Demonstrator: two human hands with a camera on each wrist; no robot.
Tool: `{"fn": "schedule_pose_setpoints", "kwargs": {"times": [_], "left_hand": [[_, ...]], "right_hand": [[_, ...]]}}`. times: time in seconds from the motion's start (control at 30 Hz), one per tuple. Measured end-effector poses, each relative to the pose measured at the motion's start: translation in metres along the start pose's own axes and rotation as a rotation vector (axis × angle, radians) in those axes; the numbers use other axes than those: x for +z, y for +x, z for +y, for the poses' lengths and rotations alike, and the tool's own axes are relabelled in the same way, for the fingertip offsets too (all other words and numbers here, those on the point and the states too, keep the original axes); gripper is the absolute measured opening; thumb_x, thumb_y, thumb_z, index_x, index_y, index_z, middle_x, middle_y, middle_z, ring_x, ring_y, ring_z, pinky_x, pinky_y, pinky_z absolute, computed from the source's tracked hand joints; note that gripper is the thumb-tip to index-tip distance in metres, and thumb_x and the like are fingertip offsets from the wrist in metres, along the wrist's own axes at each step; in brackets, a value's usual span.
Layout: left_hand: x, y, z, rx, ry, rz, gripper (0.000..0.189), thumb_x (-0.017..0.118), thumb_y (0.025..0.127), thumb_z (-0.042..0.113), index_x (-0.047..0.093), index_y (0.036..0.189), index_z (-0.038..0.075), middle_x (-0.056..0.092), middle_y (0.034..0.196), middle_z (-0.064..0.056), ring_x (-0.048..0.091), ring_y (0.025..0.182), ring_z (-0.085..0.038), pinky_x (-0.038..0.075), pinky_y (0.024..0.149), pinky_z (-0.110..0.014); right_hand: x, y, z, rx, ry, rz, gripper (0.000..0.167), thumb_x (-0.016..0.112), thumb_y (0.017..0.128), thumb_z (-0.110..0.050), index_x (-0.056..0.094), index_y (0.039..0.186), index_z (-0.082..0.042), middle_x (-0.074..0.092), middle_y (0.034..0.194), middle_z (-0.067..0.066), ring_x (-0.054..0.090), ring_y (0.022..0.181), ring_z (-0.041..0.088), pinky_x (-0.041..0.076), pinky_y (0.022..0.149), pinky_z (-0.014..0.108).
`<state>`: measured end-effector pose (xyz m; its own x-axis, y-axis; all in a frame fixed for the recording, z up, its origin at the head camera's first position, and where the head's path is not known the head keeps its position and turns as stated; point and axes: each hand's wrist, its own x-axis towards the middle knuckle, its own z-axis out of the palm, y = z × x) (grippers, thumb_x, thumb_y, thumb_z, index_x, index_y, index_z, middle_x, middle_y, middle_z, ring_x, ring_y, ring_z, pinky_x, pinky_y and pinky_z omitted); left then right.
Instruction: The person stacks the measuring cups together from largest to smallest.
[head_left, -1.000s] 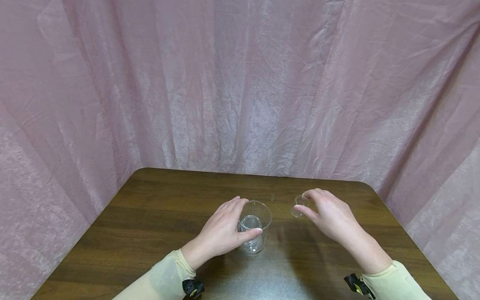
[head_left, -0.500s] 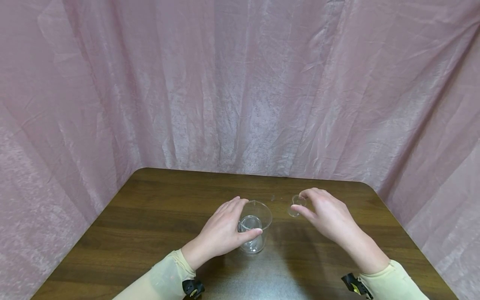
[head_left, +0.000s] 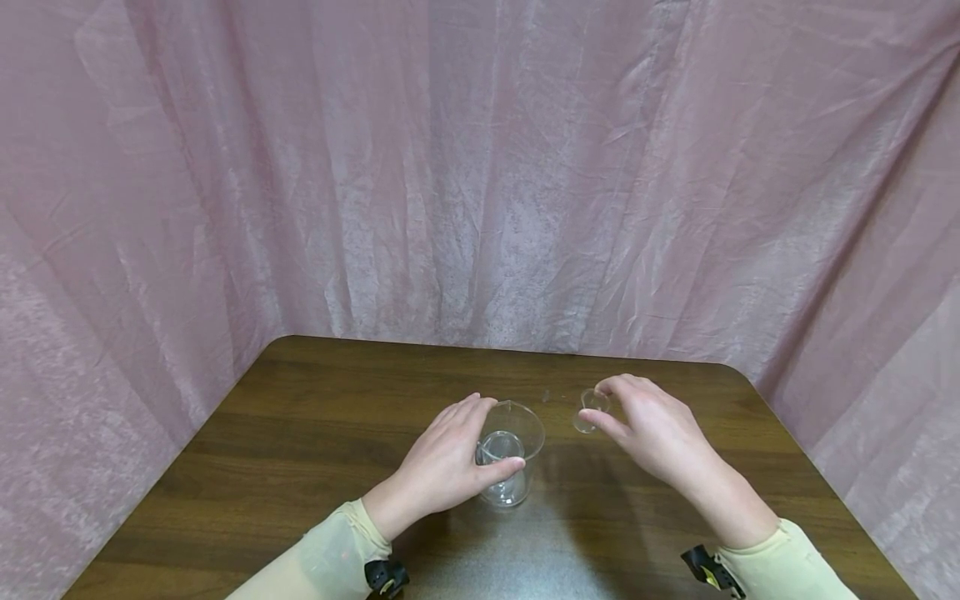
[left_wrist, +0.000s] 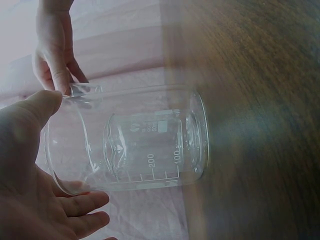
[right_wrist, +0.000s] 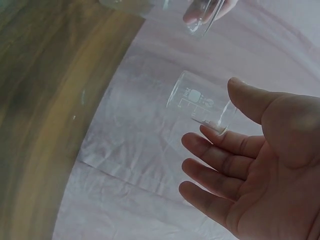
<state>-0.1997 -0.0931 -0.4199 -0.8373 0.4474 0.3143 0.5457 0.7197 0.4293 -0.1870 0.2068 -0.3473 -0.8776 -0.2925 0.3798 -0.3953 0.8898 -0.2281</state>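
Observation:
My left hand holds a large clear glass beaker near its rim, with the thumb on one side and fingers on the other. This beaker stands upright on the table. Inside it sits a smaller beaker, its open end towards the large one's mouth. To the right, my right hand pinches a tiny glass beaker near its rim between thumb and forefinger. The tiny beaker hangs above the table, apart from the large one. In the right wrist view its white printed scale shows; no contents can be made out.
A brown wood-grain table with rounded far corners carries the glassware. Beyond it, a pink curtain surrounds the back and sides. A small clear sliver lies on the tabletop behind the beakers, its kind unclear.
My right hand has shifted slightly left with the tiny beaker, closer to the large one. My left hand and the large beaker have stayed in place.

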Motion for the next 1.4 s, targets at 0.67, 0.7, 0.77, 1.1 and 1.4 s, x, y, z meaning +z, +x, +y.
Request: {"fn": "schedule_pose_setpoints", "kwargs": {"times": [0.67, 0.7, 0.77, 1.1, 1.4], "left_hand": [[0.001, 0.0, -0.001, 0.001, -0.011, 0.008, 0.086, 0.075, 0.095, 0.068, 0.056, 0.155, 0.009, 0.06, 0.158, -0.013, 0.044, 0.157, -0.036, 0.033, 0.13, -0.055], [0.001, 0.001, -0.001, 0.001, -0.011, 0.009, 0.086, 0.075, 0.095, 0.068, 0.056, 0.155, 0.009, 0.06, 0.158, -0.013, 0.044, 0.157, -0.036, 0.033, 0.13, -0.056], [0.001, 0.001, -0.001, 0.002, -0.009, 0.008, 0.086, 0.075, 0.095, 0.068, 0.055, 0.155, 0.009, 0.06, 0.158, -0.013, 0.044, 0.157, -0.036, 0.033, 0.13, -0.055], [0.0, 0.001, 0.0, 0.002, -0.011, 0.005, 0.086, 0.076, 0.096, 0.066, 0.055, 0.155, 0.008, 0.06, 0.158, -0.014, 0.044, 0.157, -0.036, 0.033, 0.13, -0.055], [0.0, 0.001, 0.0, -0.005, -0.007, -0.001, 0.086, 0.076, 0.096, 0.067, 0.055, 0.156, 0.009, 0.06, 0.158, -0.013, 0.043, 0.157, -0.035, 0.033, 0.13, -0.054]], "right_hand": [[-0.001, 0.004, -0.008, -0.002, 0.01, -0.006, 0.035, 0.082, 0.101, -0.042, 0.077, 0.118, -0.012, 0.076, 0.118, 0.002, 0.071, 0.108, 0.027, 0.062, 0.083, 0.055], [-0.001, 0.004, -0.009, -0.003, 0.009, -0.005, 0.035, 0.083, 0.101, -0.042, 0.077, 0.118, -0.012, 0.077, 0.118, 0.002, 0.071, 0.108, 0.027, 0.062, 0.083, 0.055], [-0.001, 0.004, -0.01, -0.005, 0.01, -0.002, 0.034, 0.083, 0.1, -0.041, 0.077, 0.118, -0.012, 0.077, 0.119, 0.002, 0.072, 0.109, 0.027, 0.062, 0.084, 0.056], [0.0, 0.009, -0.016, -0.019, 0.015, 0.006, 0.035, 0.083, 0.1, -0.041, 0.077, 0.118, -0.012, 0.076, 0.119, 0.003, 0.071, 0.109, 0.027, 0.061, 0.085, 0.056], [0.0, 0.01, -0.02, -0.016, 0.022, -0.002, 0.036, 0.082, 0.101, -0.042, 0.077, 0.119, -0.012, 0.076, 0.121, 0.003, 0.071, 0.112, 0.028, 0.061, 0.088, 0.057]]}}
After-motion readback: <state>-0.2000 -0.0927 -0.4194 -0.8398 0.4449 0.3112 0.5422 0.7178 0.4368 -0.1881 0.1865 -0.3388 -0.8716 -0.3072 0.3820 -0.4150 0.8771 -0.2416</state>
